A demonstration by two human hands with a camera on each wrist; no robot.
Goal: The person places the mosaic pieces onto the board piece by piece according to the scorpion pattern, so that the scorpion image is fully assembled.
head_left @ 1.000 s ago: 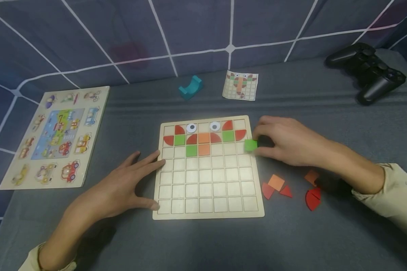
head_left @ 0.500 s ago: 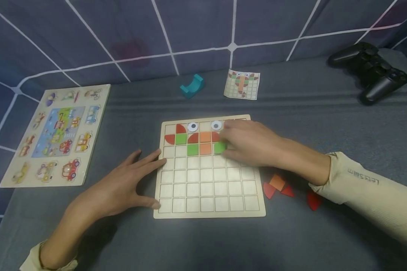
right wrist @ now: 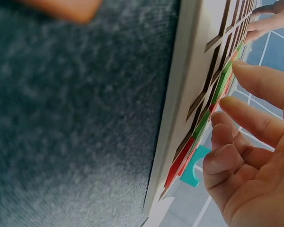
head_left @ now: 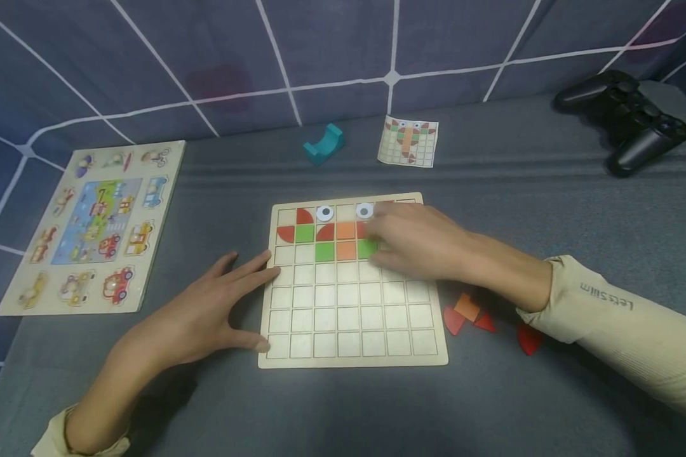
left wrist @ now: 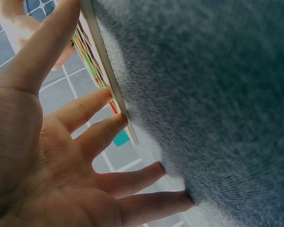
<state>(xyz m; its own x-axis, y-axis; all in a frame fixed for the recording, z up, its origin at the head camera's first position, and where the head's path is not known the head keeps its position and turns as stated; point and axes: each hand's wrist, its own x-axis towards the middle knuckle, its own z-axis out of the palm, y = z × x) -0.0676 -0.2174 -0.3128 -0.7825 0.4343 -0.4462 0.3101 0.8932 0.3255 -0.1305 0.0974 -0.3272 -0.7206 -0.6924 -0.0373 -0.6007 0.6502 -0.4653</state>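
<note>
A wooden grid board [head_left: 350, 322] lies flat on the grey cloth, with red, green and orange tiles and two eye tiles in its upper rows. My left hand [head_left: 197, 317] rests at the board's left side, fingers spread; in the left wrist view, thumb and two fingertips touch its edge. Over the board's upper right, my right hand [head_left: 425, 244] holds a green square tile [head_left: 366, 248] by thumb and index finger at a third-row cell, right of an orange square tile [head_left: 345, 251]. The right wrist view shows this green tile [right wrist: 221, 85] between both fingertips. My right hand hides several cells.
Loose red and orange tiles [head_left: 467, 307] lie right of the board. Behind it are a teal curved block [head_left: 324, 146] and a pattern card [head_left: 408, 143]. A black game controller [head_left: 623, 120] sits far right; a vehicle picture puzzle [head_left: 23, 279] lies left.
My right hand has carried the green square tile leftward from the board's right edge to the third row, and has barely moved in the last half second. The left hand stays put.
</note>
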